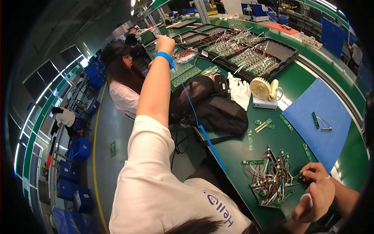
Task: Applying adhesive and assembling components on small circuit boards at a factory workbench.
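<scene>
While the left hand [165, 43] reaches far beyond the pile of wired circuit boards [271, 180], grip unclear, the right hand [316, 183] pinches a wire beside it — light, fragile, tangle-prone; hold by board edges.

White short-sleeved T-shirt [156, 187] with blue lettering, blue wrist strap [165, 57] with coiled blue cord [198, 121], bare forearms

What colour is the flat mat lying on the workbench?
Blue: the flat rectangular mat shows best in the head view.
</scene>
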{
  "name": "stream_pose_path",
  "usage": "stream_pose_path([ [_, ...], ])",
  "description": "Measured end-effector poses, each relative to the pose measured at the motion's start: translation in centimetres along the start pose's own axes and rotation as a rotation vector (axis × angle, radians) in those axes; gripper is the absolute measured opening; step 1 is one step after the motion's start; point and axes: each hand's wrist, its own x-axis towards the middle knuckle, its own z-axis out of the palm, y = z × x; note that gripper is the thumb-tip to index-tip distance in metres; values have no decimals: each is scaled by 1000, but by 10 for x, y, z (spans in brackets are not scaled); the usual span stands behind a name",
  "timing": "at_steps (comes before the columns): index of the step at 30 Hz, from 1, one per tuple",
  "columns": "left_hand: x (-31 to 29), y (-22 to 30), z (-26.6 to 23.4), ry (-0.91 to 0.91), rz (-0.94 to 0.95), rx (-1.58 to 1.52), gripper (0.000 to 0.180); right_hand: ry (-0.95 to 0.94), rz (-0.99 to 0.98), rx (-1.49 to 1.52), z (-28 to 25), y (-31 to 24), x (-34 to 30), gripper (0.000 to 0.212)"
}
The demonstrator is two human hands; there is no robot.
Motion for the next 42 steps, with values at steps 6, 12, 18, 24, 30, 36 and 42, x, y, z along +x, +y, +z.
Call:
stream_pose_path([
  [6, 52, -21, 79, 98, -27, 469, 37, -38, -38, 45, -4, 1, 4, 40],
  [12, -69, 60, 10, 132, -182, -320, 63, -65, 22, 77, -7, -5, 1, 42],
  [18, -73, 80, 4, -21, -367, -452, 86, -1, 37, 174, -17, 3, -4, 41],
  [24, 19, 43, 95, 3, -309, -129, 53, 44, 68, -277, -22, -1, -15, 46],
  [30, -25, 13, 37, -144, -352, -263, 94, 83, 105, -198, -16, -9, -10, 34],
  [36, -16, 16, 70, 72, -495, -494, 33, 78, 81, -222, -12, -4, -11, 47],
  [42, 23, -8, 104, -222, -176, -168, 86, 58, 82, -268, -12, -5, -7, 44],
])
